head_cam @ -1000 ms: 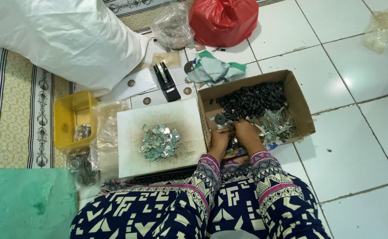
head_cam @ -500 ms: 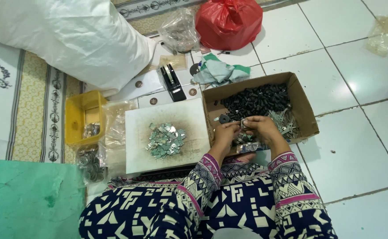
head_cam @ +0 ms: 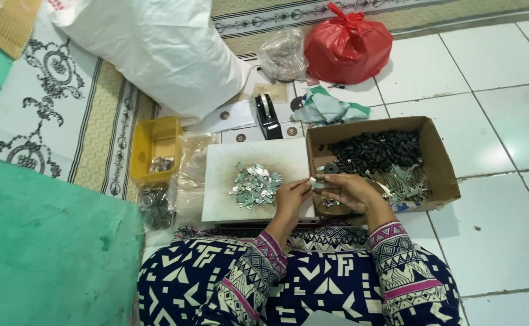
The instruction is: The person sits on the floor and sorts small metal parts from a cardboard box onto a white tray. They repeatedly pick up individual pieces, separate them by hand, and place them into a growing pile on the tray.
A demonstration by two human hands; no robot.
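Observation:
My left hand point(head_cam: 290, 198) and my right hand point(head_cam: 350, 192) meet over the near left corner of a brown cardboard box point(head_cam: 442, 158). Together they pinch a small silvery metal piece point(head_cam: 317, 185) between the fingertips. Inside the box lie a heap of small black parts point(head_cam: 375, 151) and several silvery metal strips point(head_cam: 404, 181). Left of my hands, a white board point(head_cam: 228, 175) carries a pile of small silvery pieces point(head_cam: 254, 185).
A yellow tray point(head_cam: 154, 147) with metal bits and clear bags point(head_cam: 156, 204) sit left of the board. Behind are a black tape dispenser point(head_cam: 268, 116), crumpled cloth point(head_cam: 331, 110), a red bag point(head_cam: 347, 46), a clear bag point(head_cam: 283, 55) and a large white sack point(head_cam: 156, 54). A green mat point(head_cam: 41, 241) lies at left.
My hands have come up out of the box, moved left to its near corner and now hold a small metal piece. The view has shifted right.

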